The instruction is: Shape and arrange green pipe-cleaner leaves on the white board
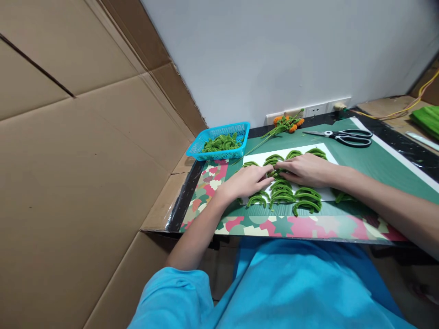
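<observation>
Curved pieces of fuzzy green pipe cleaner (281, 194) lie in several clusters on a white sheet (331, 153) and spill past its near edge. Over the sheet's middle, my left hand (247, 182) and my right hand (306, 169) meet fingertip to fingertip. Both are closed in a pinch at a green pipe cleaner piece, which the fingers partly cover. More curved pieces lie under and around the hands, some hidden by the right hand and forearm.
At the back left stands a blue plastic basket (192, 151) holding green pieces. Orange-and-green pipe cleaner flowers (290, 123) lie by the wall sockets (316, 110). Black-handled scissors (353, 138) rest on the green mat (384, 169). A cardboard wall (103, 151) borders the left side.
</observation>
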{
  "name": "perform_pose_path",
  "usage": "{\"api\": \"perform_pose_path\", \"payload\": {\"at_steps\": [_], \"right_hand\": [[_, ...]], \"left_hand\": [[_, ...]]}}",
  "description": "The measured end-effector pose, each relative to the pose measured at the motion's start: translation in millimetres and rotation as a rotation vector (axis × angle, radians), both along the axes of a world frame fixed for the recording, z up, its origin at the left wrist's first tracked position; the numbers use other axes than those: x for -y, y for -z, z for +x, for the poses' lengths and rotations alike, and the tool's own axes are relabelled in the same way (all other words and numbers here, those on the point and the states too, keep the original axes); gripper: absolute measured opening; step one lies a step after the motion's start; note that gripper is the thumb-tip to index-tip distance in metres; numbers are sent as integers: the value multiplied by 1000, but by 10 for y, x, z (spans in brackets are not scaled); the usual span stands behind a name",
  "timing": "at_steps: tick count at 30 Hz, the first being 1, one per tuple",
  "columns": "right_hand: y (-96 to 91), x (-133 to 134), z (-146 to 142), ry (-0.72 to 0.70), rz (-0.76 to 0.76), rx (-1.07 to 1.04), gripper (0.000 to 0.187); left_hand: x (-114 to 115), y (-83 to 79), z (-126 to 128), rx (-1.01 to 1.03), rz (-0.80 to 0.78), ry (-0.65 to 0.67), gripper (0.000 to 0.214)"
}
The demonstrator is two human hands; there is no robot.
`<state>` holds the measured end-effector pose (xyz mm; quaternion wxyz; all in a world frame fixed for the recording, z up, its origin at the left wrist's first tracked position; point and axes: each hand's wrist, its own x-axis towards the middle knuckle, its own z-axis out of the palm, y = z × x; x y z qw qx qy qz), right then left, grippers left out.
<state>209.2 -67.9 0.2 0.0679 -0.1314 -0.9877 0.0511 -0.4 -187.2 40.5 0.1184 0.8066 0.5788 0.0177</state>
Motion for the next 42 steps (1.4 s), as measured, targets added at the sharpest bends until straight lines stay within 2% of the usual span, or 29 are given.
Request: {"api": "perform_pose_path", "payload": {"at_steps": [21, 42], "right_hand": [[-46, 23, 4, 10, -1, 37, 30], [-1, 2, 6, 0, 24, 15, 29]], "left_hand": [[1, 46, -31, 38, 36, 27, 22], [-4, 52, -31, 18, 33, 26, 24]]}}
